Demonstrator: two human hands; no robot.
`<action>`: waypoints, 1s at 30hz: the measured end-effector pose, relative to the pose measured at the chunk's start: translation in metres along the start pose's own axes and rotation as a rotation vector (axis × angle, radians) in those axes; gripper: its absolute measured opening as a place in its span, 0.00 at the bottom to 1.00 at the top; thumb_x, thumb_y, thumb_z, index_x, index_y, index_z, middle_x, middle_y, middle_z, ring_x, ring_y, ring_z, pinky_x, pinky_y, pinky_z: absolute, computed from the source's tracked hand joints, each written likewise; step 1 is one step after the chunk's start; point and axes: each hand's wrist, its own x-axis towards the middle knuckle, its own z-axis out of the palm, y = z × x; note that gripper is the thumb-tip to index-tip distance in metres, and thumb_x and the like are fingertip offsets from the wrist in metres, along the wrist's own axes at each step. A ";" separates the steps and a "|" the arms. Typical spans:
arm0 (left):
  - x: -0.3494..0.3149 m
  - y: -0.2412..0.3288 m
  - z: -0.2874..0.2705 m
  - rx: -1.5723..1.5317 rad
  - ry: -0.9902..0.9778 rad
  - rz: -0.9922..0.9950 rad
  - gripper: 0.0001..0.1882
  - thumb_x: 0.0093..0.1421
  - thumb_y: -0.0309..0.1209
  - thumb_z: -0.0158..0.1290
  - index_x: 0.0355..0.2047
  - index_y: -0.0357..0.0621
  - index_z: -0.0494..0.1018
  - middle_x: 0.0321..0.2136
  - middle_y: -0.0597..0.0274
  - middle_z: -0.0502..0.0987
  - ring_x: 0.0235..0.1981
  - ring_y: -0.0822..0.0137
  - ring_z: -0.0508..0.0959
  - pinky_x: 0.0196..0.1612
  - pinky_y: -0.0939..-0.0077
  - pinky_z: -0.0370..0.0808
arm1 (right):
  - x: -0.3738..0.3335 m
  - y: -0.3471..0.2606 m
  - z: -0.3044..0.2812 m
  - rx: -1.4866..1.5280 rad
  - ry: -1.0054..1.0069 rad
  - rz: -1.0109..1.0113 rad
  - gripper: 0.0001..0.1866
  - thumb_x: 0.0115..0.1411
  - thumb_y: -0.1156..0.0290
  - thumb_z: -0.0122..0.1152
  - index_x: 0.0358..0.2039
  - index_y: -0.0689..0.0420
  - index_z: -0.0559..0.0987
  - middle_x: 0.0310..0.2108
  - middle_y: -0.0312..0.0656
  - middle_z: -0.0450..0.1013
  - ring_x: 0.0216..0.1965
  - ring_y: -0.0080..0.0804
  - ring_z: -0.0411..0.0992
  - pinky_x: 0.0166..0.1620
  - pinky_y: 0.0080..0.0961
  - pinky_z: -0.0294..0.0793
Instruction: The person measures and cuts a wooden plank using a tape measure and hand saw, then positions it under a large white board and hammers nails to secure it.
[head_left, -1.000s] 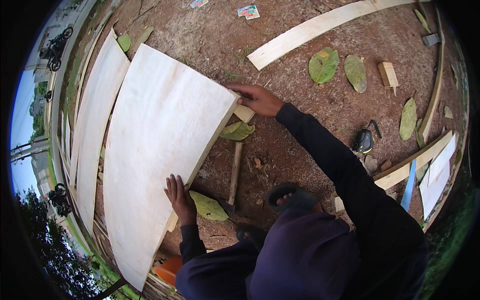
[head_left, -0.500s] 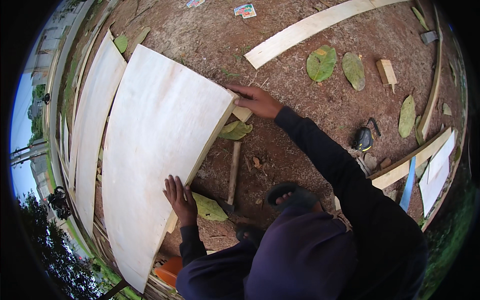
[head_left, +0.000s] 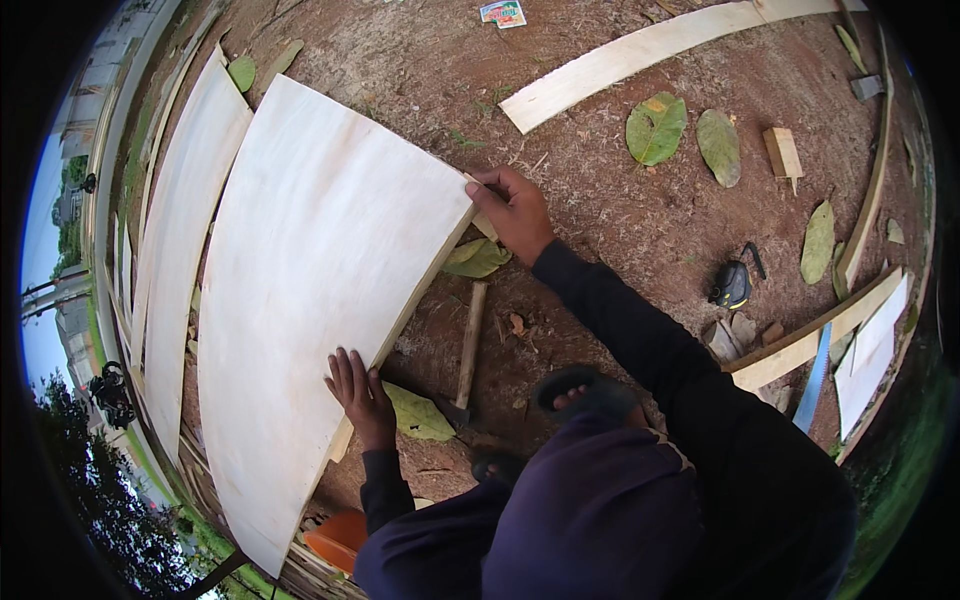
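Observation:
A large pale plywood panel [head_left: 310,230] lies before me, with a wooden strip along the underside of its near right edge. My left hand [head_left: 362,400] rests flat on the sheet by that edge, fingers stretched out. At the far right corner my right hand [head_left: 512,212] grips the panel, thumb and bent fingers closed at the corner; the fingertips are partly hidden. Just below this corner, a small wood piece [head_left: 484,224] sticks out. Between the panel and my feet lies a hammer [head_left: 473,345], its wooden handle pointing away and its head toward me.
Another long plywood sheet [head_left: 185,240] lies left of the panel. On the dirt at right are a tape measure [head_left: 733,284], a wood block [head_left: 783,153] and large leaves [head_left: 656,128]. A handsaw blade [head_left: 814,380] leans by a timber [head_left: 815,335]. Something orange [head_left: 338,538] sits near my left knee.
My right hand has turned at the corner, its fingers now more bent and drawn in. My left hand stays flat in the same place. The view has shifted slightly.

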 end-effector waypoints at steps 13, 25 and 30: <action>0.002 0.012 0.007 -0.043 0.087 0.008 0.25 0.70 0.28 0.51 0.67 0.41 0.67 0.70 0.50 0.64 0.74 0.51 0.57 0.74 0.44 0.45 | 0.006 -0.016 0.002 -0.161 0.070 0.023 0.13 0.65 0.66 0.65 0.39 0.65 0.83 0.33 0.46 0.81 0.34 0.30 0.78 0.40 0.29 0.77; 0.001 0.023 0.000 -0.172 0.262 -0.085 0.25 0.66 0.33 0.57 0.63 0.45 0.70 0.66 0.52 0.68 0.71 0.52 0.62 0.72 0.47 0.55 | 0.021 0.006 -0.017 -0.110 -0.018 -0.007 0.09 0.69 0.66 0.64 0.35 0.58 0.80 0.32 0.32 0.76 0.34 0.18 0.70 0.42 0.22 0.70; -0.042 0.054 0.009 -0.478 0.624 -0.414 0.20 0.64 0.30 0.61 0.56 0.39 0.74 0.54 0.46 0.75 0.56 0.50 0.76 0.58 0.55 0.73 | 0.024 -0.001 -0.019 -0.118 -0.038 -0.014 0.08 0.68 0.67 0.64 0.36 0.58 0.79 0.34 0.33 0.76 0.36 0.20 0.71 0.45 0.23 0.72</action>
